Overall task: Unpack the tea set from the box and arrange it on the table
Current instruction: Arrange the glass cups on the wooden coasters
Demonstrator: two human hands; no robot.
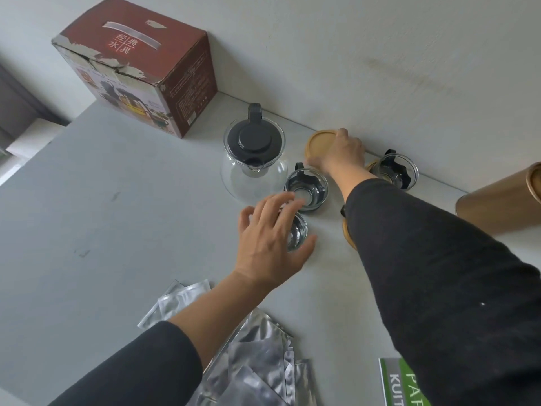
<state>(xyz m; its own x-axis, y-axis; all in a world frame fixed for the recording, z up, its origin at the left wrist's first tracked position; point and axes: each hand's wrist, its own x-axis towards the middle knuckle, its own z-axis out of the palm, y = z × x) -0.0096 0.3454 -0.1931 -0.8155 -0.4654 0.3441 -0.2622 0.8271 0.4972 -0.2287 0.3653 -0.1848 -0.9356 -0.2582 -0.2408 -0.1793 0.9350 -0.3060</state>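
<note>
A glass teapot (254,159) with a black lid stands near the wall. To its right lies a round wooden coaster (319,145), which my right hand (342,153) grips at its right edge. A glass cup with a black holder (306,189) stands in front of the teapot. Another such cup (395,170) sits on a coaster at the right. My left hand (270,238) has its fingers spread over a small glass cup (297,233), touching its rim. A further wooden coaster (348,232) is mostly hidden under my right sleeve.
The dark red tea set box (140,65) stands closed at the back left against the wall. Silver foil pouches (251,358) lie near the table's front edge. A brown cylindrical tin (503,197) lies at the right. A green-and-white booklet (401,382) sits front right.
</note>
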